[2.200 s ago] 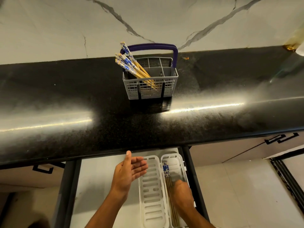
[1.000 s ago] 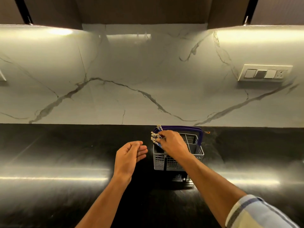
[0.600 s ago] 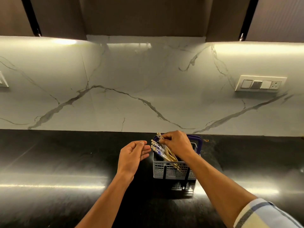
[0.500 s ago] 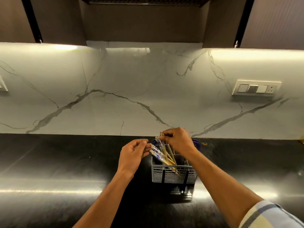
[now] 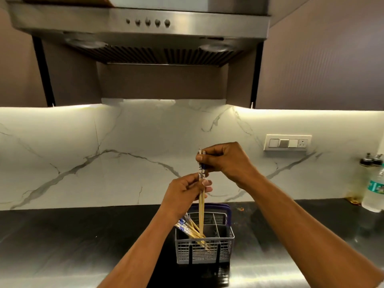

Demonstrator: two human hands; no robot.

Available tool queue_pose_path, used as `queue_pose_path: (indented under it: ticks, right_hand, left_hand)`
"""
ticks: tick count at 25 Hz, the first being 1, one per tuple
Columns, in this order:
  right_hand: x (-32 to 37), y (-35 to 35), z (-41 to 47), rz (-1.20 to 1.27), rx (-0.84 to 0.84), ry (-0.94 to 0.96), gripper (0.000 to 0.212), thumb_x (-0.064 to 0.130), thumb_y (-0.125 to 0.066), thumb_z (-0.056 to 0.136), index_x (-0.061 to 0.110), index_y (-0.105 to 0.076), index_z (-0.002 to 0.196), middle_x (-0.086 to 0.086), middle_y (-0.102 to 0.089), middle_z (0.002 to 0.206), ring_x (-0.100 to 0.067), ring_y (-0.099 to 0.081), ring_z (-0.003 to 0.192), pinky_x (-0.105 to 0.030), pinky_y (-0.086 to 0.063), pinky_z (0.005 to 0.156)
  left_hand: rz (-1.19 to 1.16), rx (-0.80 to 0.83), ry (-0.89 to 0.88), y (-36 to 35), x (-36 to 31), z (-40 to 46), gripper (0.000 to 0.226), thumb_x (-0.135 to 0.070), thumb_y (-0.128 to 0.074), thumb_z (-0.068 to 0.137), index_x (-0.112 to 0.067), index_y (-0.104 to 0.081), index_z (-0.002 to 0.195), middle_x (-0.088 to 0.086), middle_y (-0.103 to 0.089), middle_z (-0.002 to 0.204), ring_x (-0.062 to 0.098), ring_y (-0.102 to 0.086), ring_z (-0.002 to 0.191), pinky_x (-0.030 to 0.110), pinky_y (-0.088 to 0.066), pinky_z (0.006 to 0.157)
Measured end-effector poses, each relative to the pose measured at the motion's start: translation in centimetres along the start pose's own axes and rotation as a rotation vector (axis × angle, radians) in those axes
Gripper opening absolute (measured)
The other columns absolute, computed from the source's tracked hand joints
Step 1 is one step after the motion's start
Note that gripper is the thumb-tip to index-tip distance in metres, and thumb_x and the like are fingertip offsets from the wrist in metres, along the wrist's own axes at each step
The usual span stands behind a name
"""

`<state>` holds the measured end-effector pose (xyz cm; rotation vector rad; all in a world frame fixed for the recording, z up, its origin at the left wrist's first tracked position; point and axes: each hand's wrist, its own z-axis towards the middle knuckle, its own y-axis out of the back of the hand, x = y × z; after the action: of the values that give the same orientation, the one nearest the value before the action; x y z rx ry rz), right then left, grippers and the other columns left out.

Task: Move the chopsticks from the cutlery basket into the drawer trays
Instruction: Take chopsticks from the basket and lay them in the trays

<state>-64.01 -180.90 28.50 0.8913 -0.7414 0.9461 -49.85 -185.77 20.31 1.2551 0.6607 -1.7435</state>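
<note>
A pair of chopsticks (image 5: 201, 196) stands almost upright above the cutlery basket (image 5: 204, 249), its patterned blue-and-white ends at the top and its pale tips still down inside the basket's left compartment. The right hand (image 5: 225, 162) is closed on the patterned top of the pair, thumb and fingers pinching it. The left hand (image 5: 185, 193) is closed round the same pair lower down, at about the middle of the sticks, just above the basket's rim.

A bundle of further chopsticks (image 5: 188, 226) leans to the left in that same compartment, patterned ends poking out over the rim; the compartments to the right look empty, as far as the mesh lets one see. The basket has a purple handle (image 5: 209, 207) at its back and sits on the dark, glossy surface (image 5: 83, 235), near the marble wall.

The drawer and its trays are out of view, so how many chopsticks are already put away cannot be told. Judging from the basket, the job is far from finished: this pair is only being lifted out and has yet to be carried to a tray, and the leaning bundle is left to follow.

A water bottle (image 5: 374, 188) stands at the far right, well apart from the work.
</note>
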Motion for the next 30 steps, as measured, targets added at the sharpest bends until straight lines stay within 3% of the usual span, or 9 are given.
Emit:
queue_pose_path:
  ticks: [6,12,25,30]
  right_hand:
    - [1.1,2.4,-2.2,0.031,-0.024,0.005,0.006,0.019,-0.075,0.082,0.018,-0.077,0.088,-0.006,-0.077,0.083,-0.02,-0.075,0.077,-0.019,-0.059,0.066]
    - [1.4,3.4,-3.3,0.033,-0.046,0.001,0.016,0.017,-0.074,0.083,0.01,-0.077,0.097,-0.005,-0.076,0.084,-0.021,-0.074,0.079,-0.02,-0.06,0.067]
    - [0.8,3.7,-4.7,0.026,-0.051,-0.019,0.022,0.02,-0.074,0.083,0.007,-0.075,0.101,-0.005,-0.076,0.086,-0.016,-0.074,0.077,-0.019,-0.059,0.067]
    - [-3.0,3.3,-8.4,0.03,-0.102,-0.159,0.035,0.031,-0.078,0.079,0.012,-0.072,0.108,-0.001,-0.077,0.09,-0.012,-0.075,0.082,-0.026,-0.06,0.077]
  left_hand:
    - [0.003,0.11,0.013,-1.6,-2.0,-1.0,0.027,-0.012,-0.064,0.093,-0.007,-0.068,0.119,0.006,-0.078,0.103,0.018,-0.075,0.095,0.026,-0.061,0.078]
    - [0.063,0.15,0.027,-2.7,-2.8,-1.7,0.026,-0.015,-0.064,0.093,-0.011,-0.069,0.119,0.005,-0.078,0.102,0.016,-0.075,0.094,0.024,-0.06,0.078]
    - [0.055,0.137,0.032,-4.0,-2.4,-3.3,0.022,-0.014,-0.062,0.094,-0.012,-0.07,0.114,0.007,-0.078,0.101,0.018,-0.075,0.095,0.029,-0.061,0.083]
    - [-0.084,0.072,0.168,-5.0,1.1,-5.5,0.019,-0.011,-0.061,0.094,-0.007,-0.069,0.111,0.014,-0.077,0.1,0.024,-0.075,0.094,0.034,-0.061,0.083]
